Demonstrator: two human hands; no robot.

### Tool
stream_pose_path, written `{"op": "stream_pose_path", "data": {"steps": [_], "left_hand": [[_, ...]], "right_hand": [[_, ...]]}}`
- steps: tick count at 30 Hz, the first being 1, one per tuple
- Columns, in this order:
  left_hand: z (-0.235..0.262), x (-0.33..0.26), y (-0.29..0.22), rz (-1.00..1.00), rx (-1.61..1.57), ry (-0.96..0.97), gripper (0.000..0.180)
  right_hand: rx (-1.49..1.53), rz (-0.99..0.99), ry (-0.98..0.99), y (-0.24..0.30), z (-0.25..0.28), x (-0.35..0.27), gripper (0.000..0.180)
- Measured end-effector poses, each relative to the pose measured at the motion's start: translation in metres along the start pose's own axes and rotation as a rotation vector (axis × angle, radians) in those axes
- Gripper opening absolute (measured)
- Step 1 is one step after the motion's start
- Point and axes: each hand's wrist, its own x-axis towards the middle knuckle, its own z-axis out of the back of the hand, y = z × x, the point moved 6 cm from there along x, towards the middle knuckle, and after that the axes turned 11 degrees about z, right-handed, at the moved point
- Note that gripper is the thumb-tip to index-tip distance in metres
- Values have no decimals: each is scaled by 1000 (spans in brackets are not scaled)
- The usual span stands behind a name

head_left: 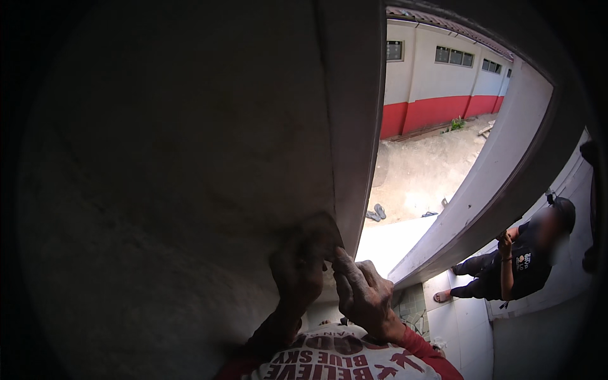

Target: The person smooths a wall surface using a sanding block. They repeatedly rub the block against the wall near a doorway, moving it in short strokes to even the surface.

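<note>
Both hands are close together in front of a grey plastered wall (190, 158), beside the pale door frame (354, 95). My left hand (294, 272), dark and blurred, is closed round a thin dark flat piece (327, 229) whose exact kind I cannot make out. The fingers of my right hand (364, 291) are curled, and their tips pinch at the lower edge of that piece. The hand looks dusted with pale powder. Shadow hides much of the left fingers.
Right of the frame, a doorway opens on sandy ground (424, 171) with sandals (378, 212) and a white-and-red building (437, 114). A person in dark clothes (525, 266) stands at the right, near a white wall. Pale floor tiles (462, 335) lie below.
</note>
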Motion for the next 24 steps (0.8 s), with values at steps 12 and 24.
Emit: {"op": "stream_pose_path", "data": {"steps": [12,24], "left_hand": [[-1,0,-58,-520,474,-215,22],[-2,6,-44,-222,307,-127,21]], "right_hand": [[-64,-49,-60,22,11,32,51],[-12,-167,49,23,13,24,51]]}}
